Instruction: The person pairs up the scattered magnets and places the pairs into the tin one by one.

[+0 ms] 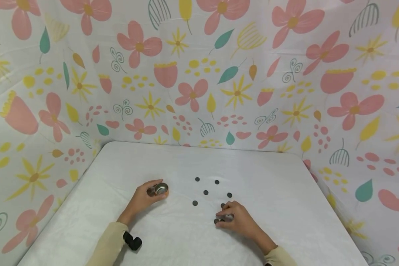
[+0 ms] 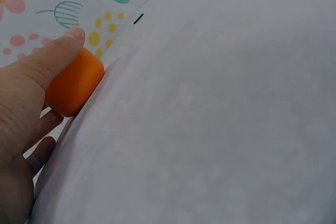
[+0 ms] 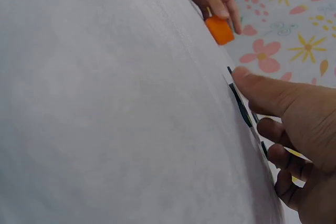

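Observation:
In the head view, my left hand (image 1: 145,195) grips a small orange cup (image 1: 166,193) with a shiny metal inside, at the left of the white table. The left wrist view shows the thumb along the side of this orange cup (image 2: 79,85), low against the tabletop. My right hand (image 1: 237,218) is over the table at the right, thumb and index finger bent and apart. Small dark discs (image 1: 216,221) lie at its fingertips, and another disc (image 1: 222,205) sits just beyond the knuckles. The right wrist view shows the thumb above dark discs (image 3: 241,106) on the table.
Several more dark round discs lie scattered between the hands, among them a far disc (image 1: 197,179) and a nearer disc (image 1: 195,203). The white-covered table (image 1: 166,236) has rounded far corners. A flowered cloth (image 1: 193,122) hangs behind and at both sides.

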A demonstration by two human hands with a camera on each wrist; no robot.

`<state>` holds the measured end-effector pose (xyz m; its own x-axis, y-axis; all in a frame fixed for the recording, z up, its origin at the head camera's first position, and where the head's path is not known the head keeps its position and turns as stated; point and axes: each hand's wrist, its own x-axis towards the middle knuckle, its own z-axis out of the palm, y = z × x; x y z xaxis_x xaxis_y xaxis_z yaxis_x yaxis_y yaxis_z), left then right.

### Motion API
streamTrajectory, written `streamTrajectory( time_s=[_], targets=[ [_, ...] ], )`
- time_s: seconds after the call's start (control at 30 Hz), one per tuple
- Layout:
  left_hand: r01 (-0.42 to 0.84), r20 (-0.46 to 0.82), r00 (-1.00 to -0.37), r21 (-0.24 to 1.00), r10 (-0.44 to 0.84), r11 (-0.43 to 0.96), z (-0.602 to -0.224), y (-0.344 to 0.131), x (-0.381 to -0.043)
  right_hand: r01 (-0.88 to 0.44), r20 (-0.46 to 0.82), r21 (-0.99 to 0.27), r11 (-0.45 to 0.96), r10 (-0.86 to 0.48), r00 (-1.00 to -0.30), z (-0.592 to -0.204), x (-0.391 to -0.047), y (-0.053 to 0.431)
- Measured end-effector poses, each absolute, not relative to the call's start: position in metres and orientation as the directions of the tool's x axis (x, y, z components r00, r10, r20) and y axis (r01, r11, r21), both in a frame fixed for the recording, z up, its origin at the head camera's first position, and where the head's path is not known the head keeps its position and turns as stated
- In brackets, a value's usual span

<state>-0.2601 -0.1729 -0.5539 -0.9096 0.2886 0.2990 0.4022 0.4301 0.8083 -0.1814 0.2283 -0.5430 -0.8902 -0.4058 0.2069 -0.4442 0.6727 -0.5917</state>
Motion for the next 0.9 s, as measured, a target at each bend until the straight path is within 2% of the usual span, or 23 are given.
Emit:
streamTrajectory(
  time_s=[0.33,0.9],
  targets=[
    [0.335,0.226,-0.932,0.835,0.284,0.436,-0.5541,-0.1725,-0.2588,-0.466,0.209,-0.546,0.697,-0.425,-0.881,-0.5424,-0.1811,0.2252],
    [0.291,0.182,-0.945,0.846,0.271,0.447,-0.5532,-0.1716,-0.2579,-0.485,0.288,-0.567,0.665,-0.392,-0.874,-0.54,-0.179,0.2254]
  ],
)
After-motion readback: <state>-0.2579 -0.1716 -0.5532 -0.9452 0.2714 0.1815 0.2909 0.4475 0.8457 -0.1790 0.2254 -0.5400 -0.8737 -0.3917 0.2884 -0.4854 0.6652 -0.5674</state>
